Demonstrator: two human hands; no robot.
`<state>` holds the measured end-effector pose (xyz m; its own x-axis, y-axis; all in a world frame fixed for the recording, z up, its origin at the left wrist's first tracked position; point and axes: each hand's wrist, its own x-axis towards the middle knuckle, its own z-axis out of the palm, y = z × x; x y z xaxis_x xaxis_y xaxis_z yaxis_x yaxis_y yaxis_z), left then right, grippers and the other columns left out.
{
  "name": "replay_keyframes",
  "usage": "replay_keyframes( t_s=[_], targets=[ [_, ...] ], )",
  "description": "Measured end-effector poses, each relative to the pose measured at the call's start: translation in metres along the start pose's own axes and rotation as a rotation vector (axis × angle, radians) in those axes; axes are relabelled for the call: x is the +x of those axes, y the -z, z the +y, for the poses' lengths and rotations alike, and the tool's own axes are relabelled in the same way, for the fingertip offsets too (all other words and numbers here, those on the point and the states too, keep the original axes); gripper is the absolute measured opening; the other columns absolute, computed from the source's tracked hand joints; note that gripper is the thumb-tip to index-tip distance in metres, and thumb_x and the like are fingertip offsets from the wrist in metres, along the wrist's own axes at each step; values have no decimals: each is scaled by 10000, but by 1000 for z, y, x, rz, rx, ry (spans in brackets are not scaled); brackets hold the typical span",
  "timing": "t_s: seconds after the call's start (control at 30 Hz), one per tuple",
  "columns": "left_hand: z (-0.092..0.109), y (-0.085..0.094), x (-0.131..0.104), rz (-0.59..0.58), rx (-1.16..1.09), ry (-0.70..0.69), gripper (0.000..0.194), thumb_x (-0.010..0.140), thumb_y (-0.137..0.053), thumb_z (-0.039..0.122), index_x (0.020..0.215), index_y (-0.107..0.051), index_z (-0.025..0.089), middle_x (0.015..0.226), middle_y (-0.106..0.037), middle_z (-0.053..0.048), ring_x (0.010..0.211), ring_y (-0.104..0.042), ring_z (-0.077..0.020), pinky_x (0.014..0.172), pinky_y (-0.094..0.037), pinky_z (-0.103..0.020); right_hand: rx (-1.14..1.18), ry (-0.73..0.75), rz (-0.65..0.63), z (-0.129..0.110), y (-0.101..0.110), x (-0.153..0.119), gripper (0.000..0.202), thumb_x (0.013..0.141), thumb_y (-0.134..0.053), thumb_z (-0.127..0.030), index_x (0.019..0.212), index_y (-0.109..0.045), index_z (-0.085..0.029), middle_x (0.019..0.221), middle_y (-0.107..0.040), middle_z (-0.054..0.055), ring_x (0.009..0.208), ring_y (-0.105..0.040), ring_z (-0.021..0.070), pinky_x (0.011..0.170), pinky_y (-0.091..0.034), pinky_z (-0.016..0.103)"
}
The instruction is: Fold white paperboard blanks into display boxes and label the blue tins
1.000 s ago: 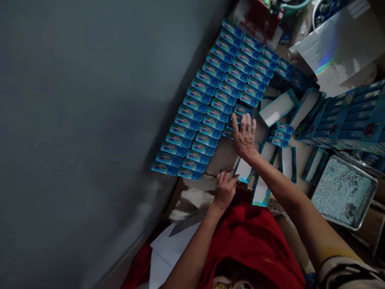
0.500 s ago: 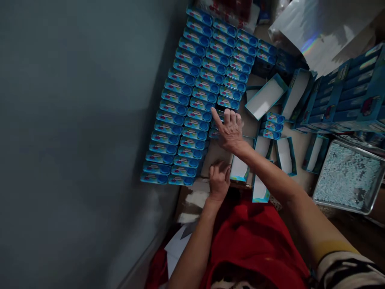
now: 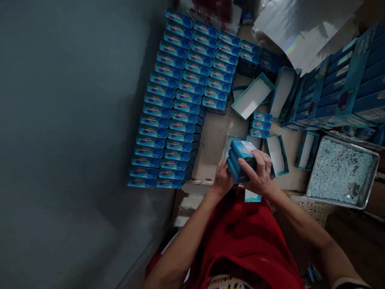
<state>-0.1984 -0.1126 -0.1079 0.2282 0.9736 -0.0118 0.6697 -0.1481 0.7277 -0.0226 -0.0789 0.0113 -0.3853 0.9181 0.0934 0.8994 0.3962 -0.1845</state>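
Observation:
My right hand (image 3: 260,172) grips a short stack of small blue tins (image 3: 240,154), tilted, with thumb and fingers on either side. Beside it, my left hand (image 3: 224,176) is closed round the near left side of an open blue box (image 3: 230,142) with a pale inside. The tins are at this box and cover most of it; whether they are inside its walls I cannot tell. To the left stand long rows of the same blue tins (image 3: 183,108), packed on edge.
Several open boxes (image 3: 252,96) lie about the table, with a small group of tins (image 3: 261,124) among them. Filled boxes are stacked (image 3: 339,88) at the right. A metal tray (image 3: 309,188) of pale blue pellets sits near the right edge. A grey wall (image 3: 75,120) borders the left.
My right hand has taken tins from the near end of the third row and brought them right and toward me. My left hand has moved slightly right and closed on the box.

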Motion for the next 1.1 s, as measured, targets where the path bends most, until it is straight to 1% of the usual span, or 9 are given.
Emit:
replay_keyframes(
  t_s=[0.1,0.2,0.33,0.5,0.6,0.73,0.87,0.97,1.1],
  targets=[
    [-3,0,25,25,69,-47,360,1023,-575,286,1357,-679,205,1507,-611,-179,1510,-471,-336,1268,-372,-587,-88,-93,76,33,-19,-33,504,910,-668,-402,1411,-698,-450,1471,-562,121,1445,-481,404,1178,-416,646],
    [-9,-2,40,-17,156,-78,452,1033,-588,370,1471,-615,260,1628,-499,-177,1578,-374,-373,1278,-292,-665,-99,-133,31,57,-47,-38,508,930,-637,-354,1426,-689,-448,1487,-571,124,1451,-487,402,1178,-412,660],
    [-24,-10,43,48,184,30,510,1039,-547,310,1543,-554,232,1679,-390,-213,1564,-370,-392,1243,-357,-629,-76,-131,-56,64,-66,-34,564,953,-596,-283,1479,-631,-483,1513,-579,106,1464,-493,378,1215,-376,652],
    [-43,-13,49,134,81,190,573,967,-447,105,1524,-570,161,1390,-578,-208,1351,-566,-323,1158,-488,-500,-92,-121,-54,58,-50,-18,678,955,-570,-210,1588,-512,-447,1572,-540,115,1506,-466,362,1244,-356,612],
    [-47,-6,57,143,113,186,592,938,-455,85,1507,-594,166,1354,-614,-188,1282,-594,-324,1157,-486,-506,-55,-90,-129,62,-40,1,694,966,-615,-303,1637,-455,-380,1648,-470,135,1567,-393,373,1279,-317,598],
    [-49,4,59,133,151,180,624,886,-480,46,1478,-619,188,1349,-640,-164,1228,-617,-316,1124,-517,-482,-74,-96,-224,70,-42,19,892,903,-736,-431,1693,-347,-289,1780,-254,175,1654,-194,427,1294,-209,703],
    [-47,8,54,166,154,205,586,888,-514,62,1443,-639,199,1330,-637,-172,1215,-628,-322,1097,-540,-494,-107,-96,-286,69,-29,26,1047,832,-799,-583,1690,-337,-199,1771,-209,261,1646,-175,488,1252,-166,793],
    [-44,9,49,228,141,193,562,928,-571,128,1483,-601,214,1356,-601,-173,1261,-619,-319,1101,-545,-480,-85,-62,-208,59,-7,62,1151,837,-708,-758,1700,-276,-131,1771,-129,310,1652,-113,502,1243,-222,772],
    [-45,13,34,315,109,204,576,986,-619,254,1549,-513,201,1374,-586,-183,1284,-618,-320,1100,-550,-465,-62,-43,-77,36,-18,174,1168,900,-584,-808,1718,-168,-85,1777,-88,308,1669,-51,460,1277,-223,700]
  ],
)
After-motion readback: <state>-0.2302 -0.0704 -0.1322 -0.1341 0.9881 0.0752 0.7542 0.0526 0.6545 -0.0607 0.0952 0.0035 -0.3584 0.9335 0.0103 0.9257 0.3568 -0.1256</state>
